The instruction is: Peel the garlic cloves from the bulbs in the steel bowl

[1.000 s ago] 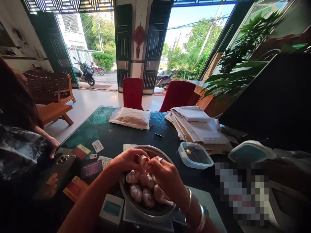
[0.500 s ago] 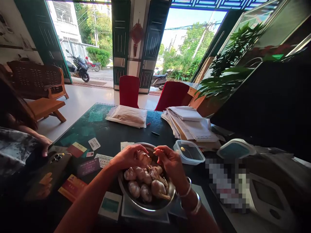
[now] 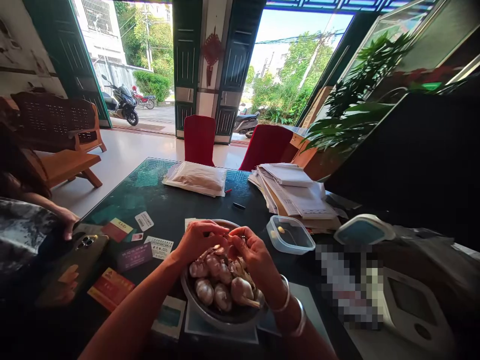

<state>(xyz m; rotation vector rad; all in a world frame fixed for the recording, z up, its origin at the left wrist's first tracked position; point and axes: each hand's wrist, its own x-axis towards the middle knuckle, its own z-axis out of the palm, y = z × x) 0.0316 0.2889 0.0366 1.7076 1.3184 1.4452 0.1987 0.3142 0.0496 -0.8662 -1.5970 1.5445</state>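
A metal bowl stands in front of me, heaped with whole garlic bulbs in papery skin. Above its far side my left hand and my right hand meet at the fingertips. Both are closed in a pinch on a small piece of garlic, mostly hidden by the fingers. Bangles circle my right wrist. Just right of the bowl sits a clear plastic box with pale peeled cloves inside.
A paper stack, a plastic-wrapped packet and a pen lie farther back. Cards and a phone lie left, near another person's hand. A scale-like device and a dark screen stand right.
My right hand has moved left and slightly down, so its fingertips now meet my left hand's. A second pale clove appears to show in the plastic box.
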